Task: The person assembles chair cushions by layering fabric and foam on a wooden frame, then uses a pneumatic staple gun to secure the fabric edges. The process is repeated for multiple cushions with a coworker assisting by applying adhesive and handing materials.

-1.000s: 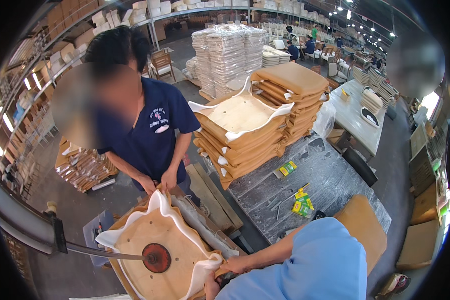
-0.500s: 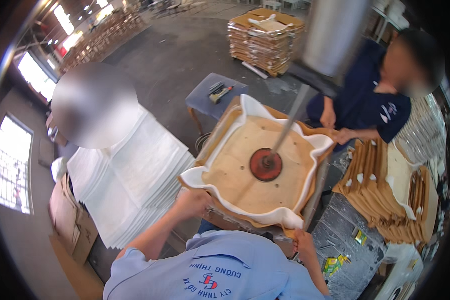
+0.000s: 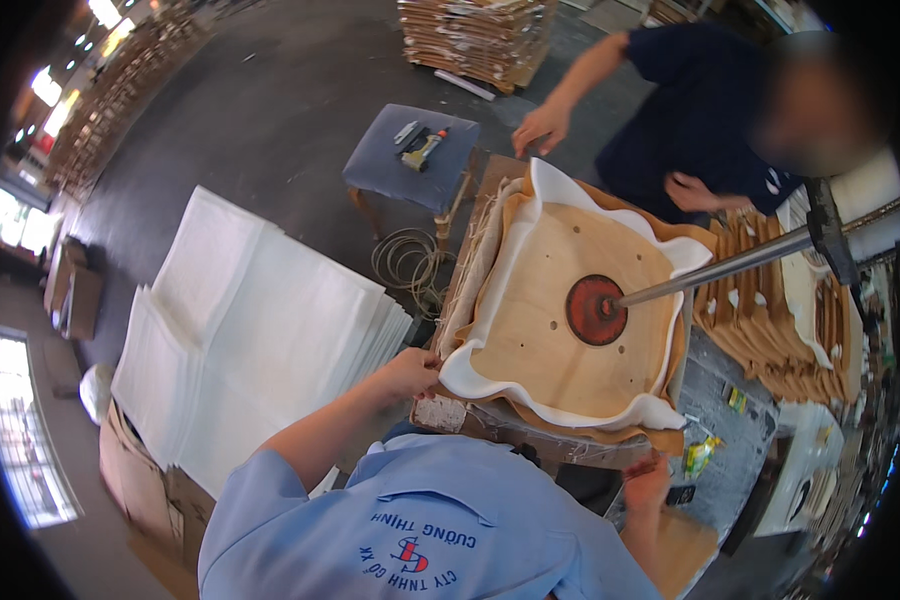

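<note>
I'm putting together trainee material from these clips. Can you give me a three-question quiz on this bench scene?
1. True or false: the red disc at the end of the metal rod sits on the wooden seat panel.
2. The left hand touches: A) the white padding; B) the cable coil; C) a cardboard box.
3. What lies on the grey stool?
Key: 1 true; 2 A; 3 a hand tool, though its kind is unclear.
</note>
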The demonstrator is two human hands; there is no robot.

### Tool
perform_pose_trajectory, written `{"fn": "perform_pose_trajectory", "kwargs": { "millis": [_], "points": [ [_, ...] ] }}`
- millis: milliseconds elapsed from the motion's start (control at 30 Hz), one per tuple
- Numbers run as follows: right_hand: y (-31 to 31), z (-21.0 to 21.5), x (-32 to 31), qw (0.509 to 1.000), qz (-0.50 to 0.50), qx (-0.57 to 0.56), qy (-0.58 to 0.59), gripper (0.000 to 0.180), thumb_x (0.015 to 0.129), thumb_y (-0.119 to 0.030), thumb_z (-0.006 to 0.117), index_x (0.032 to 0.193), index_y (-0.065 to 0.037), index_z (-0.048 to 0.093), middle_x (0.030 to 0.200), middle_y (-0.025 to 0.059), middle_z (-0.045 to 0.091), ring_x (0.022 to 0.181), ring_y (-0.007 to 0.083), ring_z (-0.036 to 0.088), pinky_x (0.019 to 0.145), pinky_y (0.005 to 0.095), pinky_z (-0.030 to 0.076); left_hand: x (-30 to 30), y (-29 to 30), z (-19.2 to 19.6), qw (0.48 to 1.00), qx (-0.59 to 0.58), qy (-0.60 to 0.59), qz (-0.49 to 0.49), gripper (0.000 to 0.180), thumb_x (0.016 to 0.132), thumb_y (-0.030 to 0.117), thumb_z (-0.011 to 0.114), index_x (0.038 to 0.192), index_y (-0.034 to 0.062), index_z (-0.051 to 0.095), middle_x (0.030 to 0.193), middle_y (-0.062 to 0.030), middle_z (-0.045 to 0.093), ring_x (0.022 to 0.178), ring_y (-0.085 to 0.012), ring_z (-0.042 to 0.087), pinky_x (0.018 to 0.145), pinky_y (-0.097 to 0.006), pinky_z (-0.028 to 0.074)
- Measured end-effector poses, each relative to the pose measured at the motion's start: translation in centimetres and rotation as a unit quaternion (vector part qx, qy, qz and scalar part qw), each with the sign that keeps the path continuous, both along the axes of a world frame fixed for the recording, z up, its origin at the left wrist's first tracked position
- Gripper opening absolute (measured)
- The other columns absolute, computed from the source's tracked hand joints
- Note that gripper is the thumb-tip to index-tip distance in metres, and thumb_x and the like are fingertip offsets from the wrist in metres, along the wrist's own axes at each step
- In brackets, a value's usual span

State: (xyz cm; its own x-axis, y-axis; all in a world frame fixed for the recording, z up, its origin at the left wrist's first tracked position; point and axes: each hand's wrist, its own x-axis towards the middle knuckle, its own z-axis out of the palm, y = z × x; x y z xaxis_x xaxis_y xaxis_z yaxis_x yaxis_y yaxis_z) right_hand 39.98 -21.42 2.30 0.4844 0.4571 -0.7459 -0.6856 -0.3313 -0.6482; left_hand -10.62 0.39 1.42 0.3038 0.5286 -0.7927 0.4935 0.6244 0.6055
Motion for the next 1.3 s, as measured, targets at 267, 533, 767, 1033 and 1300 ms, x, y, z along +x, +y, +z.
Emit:
{"fn": "perform_pose_trajectory", "kwargs": {
  "millis": [267, 533, 767, 1033, 1300],
  "points": [
    [8.2, -3.7, -25.4, 0.868, 0.486, -0.017, 0.103, 0.048, 0.111, -0.037, 0.065, 0.143, -0.002, 0.067, 0.118, 0.0142, 0.078, 0.099, 0.0222, 0.072, 0.093, 0.0347, 0.057, 1.9, 2.0, -1.3, 0.987, -0.140, 0.019, -0.079, 0.030, 0.102, 0.031, 0.075, 0.110, 0.0021, 0.076, 0.081, -0.0108, 0.076, 0.059, -0.0195, 0.073, 0.051, -0.035, 0.060],
    [11.2, -4.1, -30.0, 0.919, 0.266, -0.070, 0.282, 0.038, 0.112, -0.043, 0.060, 0.120, -0.007, 0.070, 0.093, 0.0077, 0.073, 0.081, 0.0215, 0.072, 0.074, 0.0400, 0.060, 2.9, 0.8, -2.0, 0.991, -0.049, -0.004, -0.125, 0.042, 0.109, 0.044, 0.063, 0.104, 0.0035, 0.075, 0.070, -0.0051, 0.064, 0.047, -0.0144, 0.053, 0.041, -0.033, 0.037],
    [13.1, -2.7, -31.8, 0.929, 0.235, -0.122, 0.259, 0.064, 0.110, -0.070, 0.054, 0.092, -0.009, 0.063, 0.068, 0.0044, 0.055, 0.055, 0.0206, 0.055, 0.052, 0.0367, 0.045, 3.9, 0.9, 0.7, 0.988, -0.099, -0.034, -0.113, 0.044, 0.113, 0.046, 0.057, 0.117, 0.0050, 0.071, 0.067, -0.0016, 0.056, 0.047, -0.0137, 0.048, 0.042, -0.032, 0.036],
    [13.3, -2.5, -32.2, 0.938, 0.339, -0.064, 0.016, 0.057, 0.116, -0.049, 0.052, 0.073, -0.012, 0.055, 0.057, 0.0010, 0.044, 0.045, 0.0171, 0.039, 0.046, 0.0382, 0.030, 2.2, 0.7, -0.3, 0.986, -0.119, -0.105, -0.044, 0.037, 0.113, 0.042, 0.058, 0.111, 0.0058, 0.069, 0.063, -0.0006, 0.053, 0.043, -0.0142, 0.042, 0.043, -0.033, 0.033],
    [11.9, -2.5, -32.5, 0.874, 0.437, 0.014, -0.210, 0.060, 0.113, -0.050, 0.052, 0.079, -0.004, 0.069, 0.063, 0.0108, 0.063, 0.055, 0.0243, 0.059, 0.056, 0.0430, 0.047, 0.4, -1.7, 1.8, 0.982, -0.137, -0.110, 0.065, 0.037, 0.112, 0.040, 0.062, 0.099, 0.0059, 0.068, 0.059, 0.0011, 0.048, 0.046, -0.0129, 0.042, 0.045, -0.032, 0.033]
  ]
}}
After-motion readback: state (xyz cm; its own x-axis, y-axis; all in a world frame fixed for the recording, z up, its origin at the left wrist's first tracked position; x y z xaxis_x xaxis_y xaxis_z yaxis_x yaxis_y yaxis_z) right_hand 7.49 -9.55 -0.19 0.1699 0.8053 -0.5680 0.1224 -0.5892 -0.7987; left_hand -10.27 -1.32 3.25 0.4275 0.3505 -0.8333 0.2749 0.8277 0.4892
